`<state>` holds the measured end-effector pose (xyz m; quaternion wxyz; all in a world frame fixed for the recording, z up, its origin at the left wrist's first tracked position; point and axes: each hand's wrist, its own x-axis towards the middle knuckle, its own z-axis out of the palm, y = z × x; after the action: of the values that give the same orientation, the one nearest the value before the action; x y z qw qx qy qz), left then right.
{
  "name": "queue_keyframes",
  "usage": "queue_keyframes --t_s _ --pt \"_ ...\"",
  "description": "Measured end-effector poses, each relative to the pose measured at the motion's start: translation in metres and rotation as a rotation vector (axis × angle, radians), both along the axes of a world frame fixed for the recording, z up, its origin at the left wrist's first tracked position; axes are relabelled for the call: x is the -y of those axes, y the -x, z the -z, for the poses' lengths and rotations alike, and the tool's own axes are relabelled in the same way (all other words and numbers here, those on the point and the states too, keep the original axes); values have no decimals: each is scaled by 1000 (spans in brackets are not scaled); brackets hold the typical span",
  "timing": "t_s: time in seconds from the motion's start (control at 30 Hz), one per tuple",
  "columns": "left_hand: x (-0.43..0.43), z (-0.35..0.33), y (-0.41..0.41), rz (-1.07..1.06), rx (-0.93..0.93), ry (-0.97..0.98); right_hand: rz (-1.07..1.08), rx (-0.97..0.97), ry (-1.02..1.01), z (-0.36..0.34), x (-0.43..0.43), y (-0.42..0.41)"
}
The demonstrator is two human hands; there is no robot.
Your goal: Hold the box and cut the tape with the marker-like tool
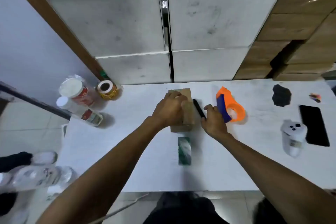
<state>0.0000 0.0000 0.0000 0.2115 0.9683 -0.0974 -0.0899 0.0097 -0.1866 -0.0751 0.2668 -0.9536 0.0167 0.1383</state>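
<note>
A small brown cardboard box lies near the middle of the white worktop. The left hand rests on top of it, fingers curled over its far half and gripping it. Just at 3 o'clock of the box, the right hand holds a black marker, fingers closed around its near end. An orange and blue tape dispenser sits just beyond that hand at 3 o'clock. At 6 o'clock of the box lies a green packet. A black phone lies far out at 3 o'clock, and a roll of labels stands at 10 o'clock.
</note>
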Motion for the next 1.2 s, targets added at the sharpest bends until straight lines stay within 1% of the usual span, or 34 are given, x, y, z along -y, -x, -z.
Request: queue_keyframes --t_s 0.03,0.13,0.27,0.4,0.47,0.63,0.7,0.83,0.93,1.0,1.1,1.2 --pt "0 2 1 10 3 -51 5 -9 16 1 -1 -1" --pt "-3 15 6 31 17 -105 12 -37 67 5 -3 -7" --pt "-5 24 5 16 68 -75 -44 -46 123 20 -7 -11" --pt "-4 28 4 -12 42 -29 -67 -42 173 34 -8 -8" --pt "-7 32 6 -8 72 -16 -66 -31 203 40 -8 -9" --pt "-11 41 14 -35 119 44 -6 -43 202 46 -13 -18" --pt "-11 42 14 -51 126 63 32 -41 97 46 -13 -19" --pt "-11 41 15 -73 99 77 157 -62 -214 43 -9 -18" --pt "-9 39 15 -82 73 67 293 -190 -518 27 -12 -10" --pt "-7 36 14 -68 42 47 349 -235 -690 15 -15 -3" --pt "-7 26 14 -64 14 39 361 -256 -868 -7 -18 4" --pt "-15 22 22 -102 -1 42 435 -237 -1025 -25 -18 2"
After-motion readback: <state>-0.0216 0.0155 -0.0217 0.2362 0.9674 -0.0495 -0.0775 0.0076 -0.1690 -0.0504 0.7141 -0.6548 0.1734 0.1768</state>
